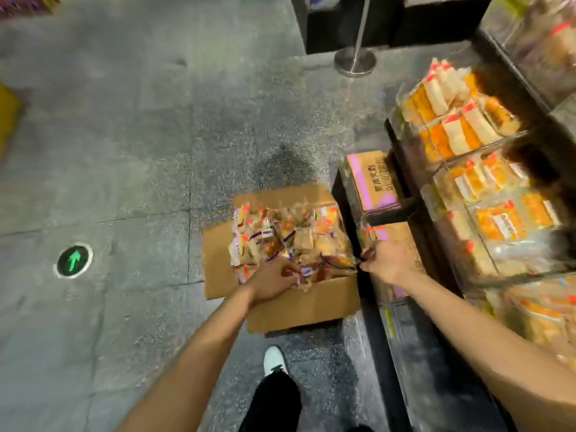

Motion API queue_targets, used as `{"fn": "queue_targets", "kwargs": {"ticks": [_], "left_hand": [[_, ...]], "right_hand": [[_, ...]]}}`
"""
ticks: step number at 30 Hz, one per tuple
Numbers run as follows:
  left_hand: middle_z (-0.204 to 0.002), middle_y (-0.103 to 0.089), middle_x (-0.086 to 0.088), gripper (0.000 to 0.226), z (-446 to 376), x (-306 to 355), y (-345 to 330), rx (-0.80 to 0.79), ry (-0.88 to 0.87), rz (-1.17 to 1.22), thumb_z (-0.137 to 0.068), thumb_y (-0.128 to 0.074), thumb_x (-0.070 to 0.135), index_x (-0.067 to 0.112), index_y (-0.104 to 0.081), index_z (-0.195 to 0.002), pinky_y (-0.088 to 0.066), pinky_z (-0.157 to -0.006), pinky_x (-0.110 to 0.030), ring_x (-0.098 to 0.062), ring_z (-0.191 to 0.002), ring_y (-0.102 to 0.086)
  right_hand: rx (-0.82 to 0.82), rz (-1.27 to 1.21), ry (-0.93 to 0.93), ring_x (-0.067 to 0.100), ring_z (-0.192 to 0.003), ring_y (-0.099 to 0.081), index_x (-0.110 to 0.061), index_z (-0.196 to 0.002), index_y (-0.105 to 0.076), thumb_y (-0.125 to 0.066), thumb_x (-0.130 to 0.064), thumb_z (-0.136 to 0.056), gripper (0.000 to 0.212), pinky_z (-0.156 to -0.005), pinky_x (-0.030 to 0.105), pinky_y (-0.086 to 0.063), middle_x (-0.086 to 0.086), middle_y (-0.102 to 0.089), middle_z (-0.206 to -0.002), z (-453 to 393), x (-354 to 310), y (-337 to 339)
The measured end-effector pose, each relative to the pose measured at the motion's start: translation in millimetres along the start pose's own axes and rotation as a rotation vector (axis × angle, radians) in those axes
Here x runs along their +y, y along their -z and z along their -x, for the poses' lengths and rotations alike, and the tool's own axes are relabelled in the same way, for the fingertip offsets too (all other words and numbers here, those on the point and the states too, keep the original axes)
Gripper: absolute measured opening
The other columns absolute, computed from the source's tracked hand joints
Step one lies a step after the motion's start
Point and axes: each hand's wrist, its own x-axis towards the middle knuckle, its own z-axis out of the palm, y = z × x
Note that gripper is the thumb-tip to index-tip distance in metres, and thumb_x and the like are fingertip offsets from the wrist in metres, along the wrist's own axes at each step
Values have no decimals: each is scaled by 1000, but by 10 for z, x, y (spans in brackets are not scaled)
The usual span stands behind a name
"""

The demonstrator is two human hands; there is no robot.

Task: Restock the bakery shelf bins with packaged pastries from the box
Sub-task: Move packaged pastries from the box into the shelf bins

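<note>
I see a grey speckled floor (140,135) carrying an open cardboard box (311,307) heaped with packaged pastries (290,241). Just right of it, a dark low shelf base (349,194) holds a closed carton with pink markings (371,179). Further right, the shelf bins (461,194) of clear plastic hold orange-and-white packets. A round green arrow marker (73,260) is set in the floor at left, a metal stanchion base (355,62) stands at the top, and I make out a white shoe (274,360) near the box.
</note>
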Motion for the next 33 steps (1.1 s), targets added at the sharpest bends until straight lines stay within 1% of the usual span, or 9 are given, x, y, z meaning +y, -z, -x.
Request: {"fn": "queue_targets", "kwargs": {"ticks": [2, 3, 9, 12, 18, 23, 28, 31, 33], "left_hand": [[-116, -65, -8, 27, -284, -201, 66, 32, 7, 6, -96, -53, 22, 12, -61, -120, -42, -78, -23, -19, -103, -61], [-116, -65, -8, 27, -420, -286, 84, 47, 12, 3, -96, -53, 23, 12, -61, -120, -44, -77, -26, -20, -101, -61], [-111, -67, -3, 21, -1122, -645, -93, 206, 89, 111, -94, -56, 14, 12, -66, -112, -38, -69, -19, -11, -87, -58], [-111, -67, -4, 23, -1461, -840, -277, 183, 119, 153, -94, -54, 9, 9, -65, -113, -40, -75, -18, -14, -91, -59], [-102, -64, 2, 20, -2020, -1255, -722, 178, 217, 267, -92, -55, 7, 11, -66, -109, -44, -87, -22, -13, -95, -60], [-101, -65, -1, 18, -2250, -1440, -1092, 198, 321, 415, -91, -56, 5, 14, -65, -105, -47, -94, -29, -20, -99, -63], [-95, -65, -1, 24, -2306, -1384, -1270, 207, 384, 541, -92, -54, 3, 25, -60, -90, -45, -84, -27, -21, -95, -62], [-92, -64, 2, 20, -2277, -1236, -1246, 203, 395, 579, -93, -53, 3, 22, -61, -95, -46, -86, -28, -17, -92, -61], [-97, -66, -1, 19, -2253, -1145, -1211, 211, 399, 577, -92, -54, 5, 22, -62, -96, -48, -91, -31, -19, -95, -63]], "right_hand": [[-15, -28, -30, 32, -104, -62, -19, -95, -68, -66, -24, -83, 13, -90, 40, -46, 12, -68, -101, -352, -33, -183], [-22, -40, -35, 34, -102, -62, -19, -92, -67, -67, -24, -81, 12, -90, 44, -47, 14, -69, -100, -521, -18, -287], [-69, -19, -57, 31, -103, -60, -15, -108, -63, -69, -36, -82, 34, -87, 40, -47, 9, -67, -103, -1293, 86, -891], [-80, -56, -31, 31, -102, -58, -12, -120, -54, -70, -38, -83, 48, -79, 38, -50, 11, -62, -111, -1746, 154, -1250], [12, 104, 76, 30, -128, -37, -12, -139, -38, -72, -21, -82, 67, -99, 42, -42, 11, -43, -138, -2534, 364, -1944], [103, 202, 191, 29, -129, -38, -11, -137, -41, -70, -15, -83, 61, -102, 39, -34, 10, -41, -141, -2794, 583, -2396], [287, 60, 272, 25, -115, -51, -16, -122, -59, -65, -16, -86, 36, -99, 37, -27, 3, -60, -119, -2870, 771, -2387], [325, 40, 338, 25, -106, -57, -15, -116, -65, -63, -14, -88, 28, -96, 35, -26, 3, -65, -108, -2831, 853, -2214], [349, 23, 290, 27, -101, -59, -13, -114, -67, -61, -15, -90, 24, -93, 34, -26, 5, -67, -102, -2783, 886, -2051]]}}
